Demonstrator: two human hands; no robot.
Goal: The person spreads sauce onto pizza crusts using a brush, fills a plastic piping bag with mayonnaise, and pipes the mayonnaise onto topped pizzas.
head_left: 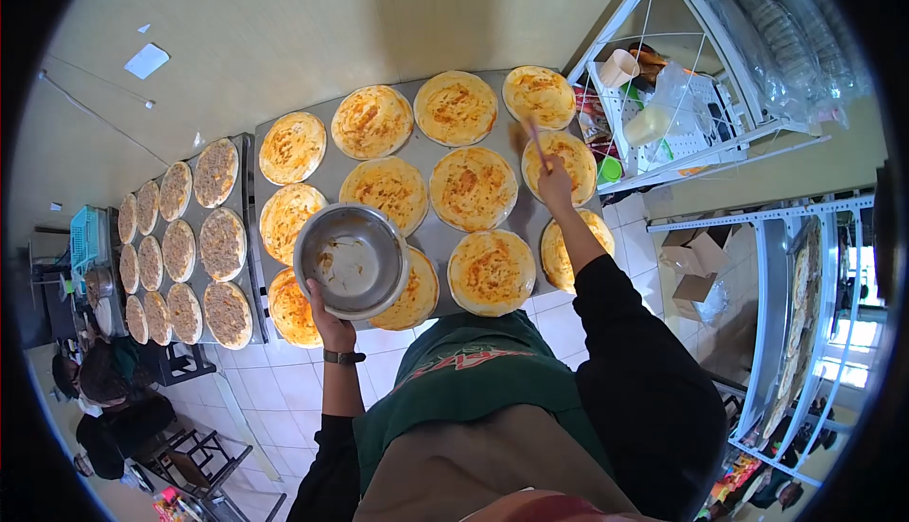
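In my left hand (329, 321) is the rim of a steel mixing bowl (377, 281), tilted so its inside shows, with a little orange-brown residue at the bottom. The bowl hangs over the near left flatbreads and hides parts of them. My right hand (557, 181) is closed round a thin, pinkish-handled utensil (538, 141); its head is blurred, so I cannot tell its exact kind. That utensil is over a round flatbread (578, 174) at the right side. Several more orange-smeared flatbreads, such as the middle one (473, 188), lie in rows on a metal table (417, 235).
To the left, another table (248, 238) bears several rounds with a brown topping (223, 243). A white rack (682, 162) with cups and bags stands at the right. A person (104, 408) is at the lower left near a dark metal stool (204, 470).
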